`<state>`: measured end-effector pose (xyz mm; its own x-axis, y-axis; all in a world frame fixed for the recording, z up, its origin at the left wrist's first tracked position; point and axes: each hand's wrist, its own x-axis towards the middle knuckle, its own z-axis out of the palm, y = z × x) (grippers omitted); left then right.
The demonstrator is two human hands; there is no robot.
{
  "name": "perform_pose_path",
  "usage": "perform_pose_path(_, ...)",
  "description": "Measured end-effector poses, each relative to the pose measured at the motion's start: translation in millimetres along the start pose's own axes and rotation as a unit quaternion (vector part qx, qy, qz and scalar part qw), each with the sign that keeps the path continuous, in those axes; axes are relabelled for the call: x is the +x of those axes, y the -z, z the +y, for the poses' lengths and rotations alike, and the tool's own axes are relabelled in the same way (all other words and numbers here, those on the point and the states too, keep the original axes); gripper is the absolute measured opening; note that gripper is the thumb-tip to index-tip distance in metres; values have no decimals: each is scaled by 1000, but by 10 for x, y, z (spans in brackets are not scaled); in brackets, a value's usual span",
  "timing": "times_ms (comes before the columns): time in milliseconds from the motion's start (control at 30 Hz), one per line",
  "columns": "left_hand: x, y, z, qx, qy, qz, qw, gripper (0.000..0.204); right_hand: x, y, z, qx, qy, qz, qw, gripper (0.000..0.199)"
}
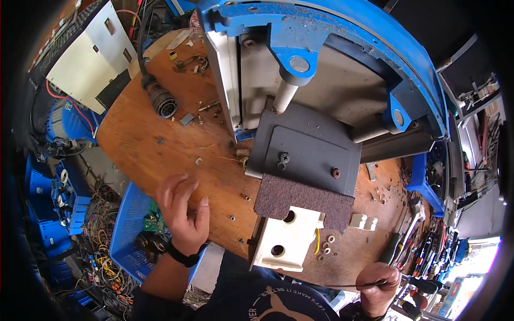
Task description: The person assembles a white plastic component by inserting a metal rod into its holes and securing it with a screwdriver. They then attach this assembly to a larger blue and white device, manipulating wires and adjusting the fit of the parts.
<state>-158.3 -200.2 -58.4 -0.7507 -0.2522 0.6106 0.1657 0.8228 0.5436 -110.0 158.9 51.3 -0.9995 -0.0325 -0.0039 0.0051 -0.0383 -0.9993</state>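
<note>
Blue machine frame (342, 32), dark grey plate (316, 144), rust-brown slab (300, 200), cream block (286, 238), orange-brown worktable (144, 144), blue crate (126, 230).

We see no packages or screens. On the white equipment box (88, 53) at the upper left sit two small dark rectangular plates (possibly labels, too small to tell), and a small yellow tag (172, 55) lies on the wooden table (139, 139).

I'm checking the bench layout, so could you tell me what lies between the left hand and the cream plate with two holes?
In the head view, bare wooden benchtop with a small nut lies between the left hand and the cream plate.
</note>
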Motion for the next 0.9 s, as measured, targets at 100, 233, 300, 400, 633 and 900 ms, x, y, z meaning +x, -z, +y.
perform_pose_path(100,-5,-17,-16,2,2,1,1000,27,161,-153,-39,75,24,33,996,32)
perform_pose_path(233,24,-29,11,6,2,-13,1000,26,390,-503,-281,-50,-20,-14,998,10)
perform_pose_path(300,11,-14,-2,12,-7,-13,1000,26,486,-594,-405,-258,-73,-133,954,10)
perform_pose_path(400,29,-8,36,17,-11,-9,1000,25,663,-797,-254,-453,144,-179,861,22)
perform_pose_path(633,59,365,568,-82,-60,60,993,36,759,-893,-12,-533,166,-240,794,17)
perform_pose_path(900,215,136,1492,-71,-84,-28,994,62,878,-841,-3,-548,192,-260,772,21)
